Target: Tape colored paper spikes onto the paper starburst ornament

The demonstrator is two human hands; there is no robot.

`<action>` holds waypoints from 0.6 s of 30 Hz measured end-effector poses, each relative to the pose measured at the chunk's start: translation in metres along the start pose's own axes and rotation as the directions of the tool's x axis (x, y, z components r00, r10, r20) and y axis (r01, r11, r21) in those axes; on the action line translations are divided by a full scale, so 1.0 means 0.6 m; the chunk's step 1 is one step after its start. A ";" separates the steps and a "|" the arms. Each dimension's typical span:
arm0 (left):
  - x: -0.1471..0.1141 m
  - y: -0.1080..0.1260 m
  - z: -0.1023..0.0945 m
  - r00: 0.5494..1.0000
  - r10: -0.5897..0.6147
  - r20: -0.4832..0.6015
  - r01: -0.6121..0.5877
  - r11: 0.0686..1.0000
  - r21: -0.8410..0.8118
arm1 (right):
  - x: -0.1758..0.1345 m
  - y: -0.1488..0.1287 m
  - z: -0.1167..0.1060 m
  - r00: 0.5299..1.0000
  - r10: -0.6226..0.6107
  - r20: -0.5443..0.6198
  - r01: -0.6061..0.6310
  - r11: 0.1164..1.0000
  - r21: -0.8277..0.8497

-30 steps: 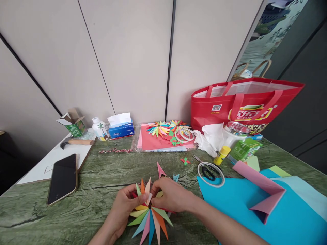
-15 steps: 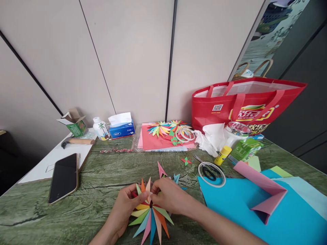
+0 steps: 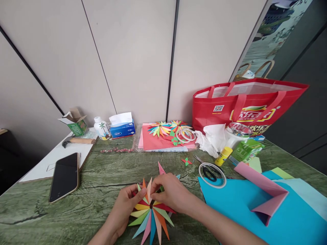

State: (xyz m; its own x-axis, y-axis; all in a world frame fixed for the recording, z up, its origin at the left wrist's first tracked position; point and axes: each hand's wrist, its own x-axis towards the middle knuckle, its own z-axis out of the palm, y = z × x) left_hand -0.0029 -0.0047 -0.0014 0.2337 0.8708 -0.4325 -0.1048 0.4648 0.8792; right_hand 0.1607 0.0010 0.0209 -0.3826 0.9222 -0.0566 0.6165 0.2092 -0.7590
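Note:
A multicoloured folded-paper star (image 3: 150, 221) with many pointed rays is held low over the table's near edge. My left hand (image 3: 125, 202) grips its upper left rays, thumb on top near an orange and a peach ray. From the right, my right hand (image 3: 170, 190) pinches the peach ray near the star's centre between thumb and fingers. Just behind the right hand a loose pink folded paper piece (image 3: 160, 168) sticks up. Other small folded pieces behind that hand are partly hidden. Two finished-looking paper stars (image 3: 159, 129) lie on the red paper at the back.
Blue paper sheets (image 3: 230, 204) with a folded pink sheet (image 3: 265, 180) spread at the right. Scissors (image 3: 209, 173), a tape roll (image 3: 219, 186) and a yellow glue stick (image 3: 223, 156) lie near them. A phone (image 3: 64, 177), hammer (image 3: 81, 140) and tissue box (image 3: 122, 129) stand left; a red bag (image 3: 209, 117) stands behind.
My right hand has shifted slightly up and right along the peach ray, uncovering more of the red ray at the right. My left hand keeps its grip on the star.

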 end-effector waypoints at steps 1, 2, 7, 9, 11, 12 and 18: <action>0.001 -0.001 -0.001 1.000 0.000 -0.002 0.000 1.000 -0.001 | 0.000 0.001 0.003 1.000 -0.006 -0.001 0.006 1.000 -0.001; 0.002 -0.002 -0.002 1.000 -0.002 -0.003 0.002 1.000 -0.001 | 0.001 0.002 0.006 1.000 -0.009 -0.009 0.009 1.000 -0.008; 0.006 -0.006 -0.004 1.000 -0.009 -0.024 0.008 1.000 -0.001 | 0.004 0.005 0.014 0.998 0.030 -0.060 -0.030 1.000 -0.002; 0.007 -0.008 -0.005 0.999 -0.009 -0.033 0.008 1.000 -0.006 | 0.006 0.009 0.016 0.998 0.054 -0.019 -0.052 0.995 0.090; 0.007 -0.009 -0.005 0.999 -0.007 -0.038 0.007 1.000 -0.008 | 0.008 0.016 0.019 0.997 0.075 0.034 -0.081 0.976 0.200; 0.008 -0.009 -0.005 0.999 -0.006 -0.039 0.006 1.000 -0.009 | 0.010 0.020 0.021 0.995 0.089 0.053 -0.099 0.964 0.246; 0.007 -0.008 -0.008 1.000 0.006 0.010 -0.006 1.000 -0.009 | 0.018 0.040 0.033 0.988 0.125 0.090 -0.150 0.914 0.376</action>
State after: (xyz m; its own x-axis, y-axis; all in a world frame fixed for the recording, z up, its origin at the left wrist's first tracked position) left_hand -0.0059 -0.0025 -0.0085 0.2431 0.8720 -0.4249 -0.1145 0.4608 0.8801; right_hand 0.1577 0.0094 -0.0105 -0.3631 0.9079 -0.2094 0.3620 -0.0696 -0.9296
